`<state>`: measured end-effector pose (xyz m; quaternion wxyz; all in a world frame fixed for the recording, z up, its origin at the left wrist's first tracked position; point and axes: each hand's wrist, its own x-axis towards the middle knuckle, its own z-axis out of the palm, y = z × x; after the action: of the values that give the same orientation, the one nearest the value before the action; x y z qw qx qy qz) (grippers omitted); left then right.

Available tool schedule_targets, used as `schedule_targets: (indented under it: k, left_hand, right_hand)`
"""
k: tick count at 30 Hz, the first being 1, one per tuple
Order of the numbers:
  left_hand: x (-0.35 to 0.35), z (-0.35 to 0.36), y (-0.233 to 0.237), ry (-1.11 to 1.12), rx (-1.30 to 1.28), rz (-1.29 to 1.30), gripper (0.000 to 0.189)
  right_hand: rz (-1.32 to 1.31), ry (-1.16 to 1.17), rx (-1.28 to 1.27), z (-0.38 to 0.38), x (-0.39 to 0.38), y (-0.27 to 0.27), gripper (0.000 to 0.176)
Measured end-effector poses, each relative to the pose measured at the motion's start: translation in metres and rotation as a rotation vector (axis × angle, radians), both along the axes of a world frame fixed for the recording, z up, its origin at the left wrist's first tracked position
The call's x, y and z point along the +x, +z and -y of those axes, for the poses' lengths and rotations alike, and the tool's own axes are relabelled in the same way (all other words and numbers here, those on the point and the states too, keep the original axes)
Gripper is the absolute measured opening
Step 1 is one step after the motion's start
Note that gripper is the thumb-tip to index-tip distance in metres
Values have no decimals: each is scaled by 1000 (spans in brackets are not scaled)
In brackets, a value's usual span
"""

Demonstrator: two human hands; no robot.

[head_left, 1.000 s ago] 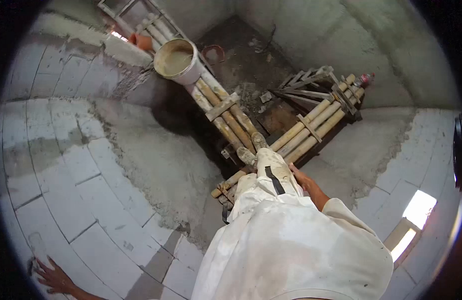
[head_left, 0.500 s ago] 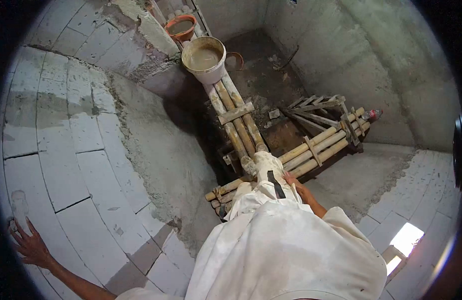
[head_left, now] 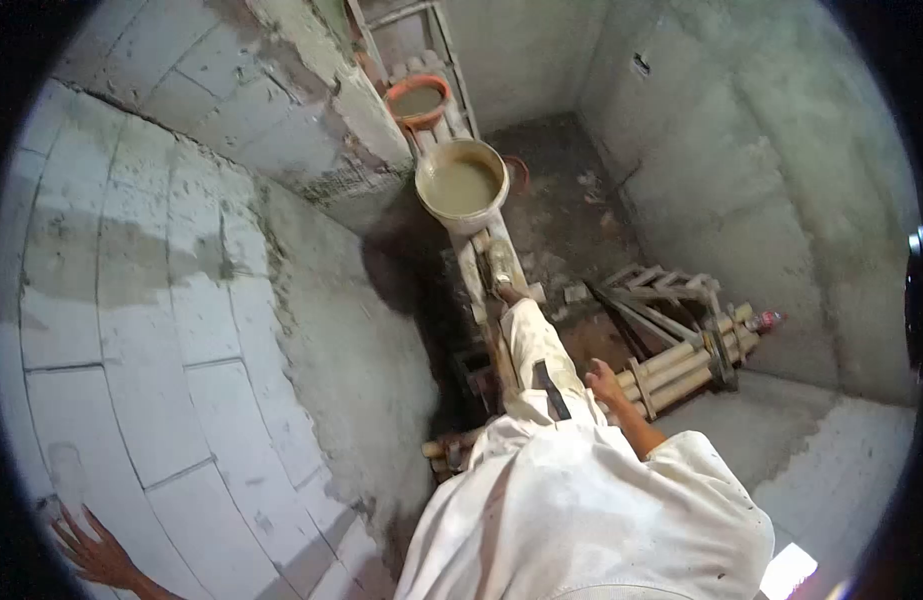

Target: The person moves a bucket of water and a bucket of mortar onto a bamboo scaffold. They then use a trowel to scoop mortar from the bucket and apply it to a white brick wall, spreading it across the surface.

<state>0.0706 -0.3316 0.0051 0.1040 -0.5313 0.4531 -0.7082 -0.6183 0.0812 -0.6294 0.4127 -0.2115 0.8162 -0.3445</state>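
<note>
My left hand [head_left: 93,548] lies with spread fingers against the pale block wall [head_left: 181,420] at the lower left, holding nothing. Beside my right thigh is my right hand [head_left: 603,382], its fingers loosely bent and nothing seen in them. It hovers near the white trouser leg [head_left: 529,345], above the bamboo pole platform [head_left: 671,372]. One foot in a worn shoe [head_left: 499,262] stands on the pole walkway, just in front of a white bucket [head_left: 461,212] of greyish, muddy-looking mix.
An orange bucket [head_left: 417,122] with similar contents stands behind the white one. A wooden trestle [head_left: 651,305] and a bottle with a red label [head_left: 766,320] are at the right. Dark floor with debris [head_left: 571,190] lies below the walkway. Rough grey walls enclose the space.
My foot has stepped forward along the poles toward the white bucket. My right hand has come away from the thigh. My left hand stays at the block wall as the view shifts.
</note>
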Motion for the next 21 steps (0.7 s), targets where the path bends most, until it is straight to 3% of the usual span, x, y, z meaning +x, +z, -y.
schedule_targets:
  k: [1,2,3,5,7,8,9,11,13,15,17,18,20,21]
  left_hand:
    - [-20,-3,2,71,-2,7,56]
    - [-2,5,-2,-308,-44,55,60]
    - [-11,10,-6,-309,-60,64,60]
    - [-56,33,-15,-160,-54,-135,62]
    - [-135,91,-26,-252,4,-203,61]
    - [-163,116,-26,-327,72,-267,60]
    - [-168,149,-22,-249,133,-176,63]
    - [-201,198,-19,-213,159,-184,64]
    - [-229,232,-10,-157,198,-209,66]
    - [-240,254,0,-121,216,-218,67]
    - [-233,258,15,-64,181,-111,72]
    - [-232,255,24,-60,173,-104,72]
    - [-233,246,46,-25,175,-139,74]
    - [-237,242,56,-25,173,-126,74]
  right_hand:
    - [2,13,32,12,-24,-13,56]
    - [4,23,65,32,-49,-30,56]
    - [124,-11,107,65,-78,-25,56]
    - [12,50,77,138,-132,-25,57]
    - [-62,133,48,229,-183,16,58]
    - [-74,116,-19,266,-214,0,57]
    - [-74,99,-89,296,-231,-18,57]
    - [114,6,-155,375,-253,44,55]
    - [56,70,-193,417,-272,49,58]
    - [-6,139,-243,439,-286,58,62]
    - [24,161,-54,441,-292,63,52]
    - [-105,190,-77,432,-291,54,51]
    - [-12,158,31,407,-291,41,52]
    - [-113,198,1,380,-290,16,55]
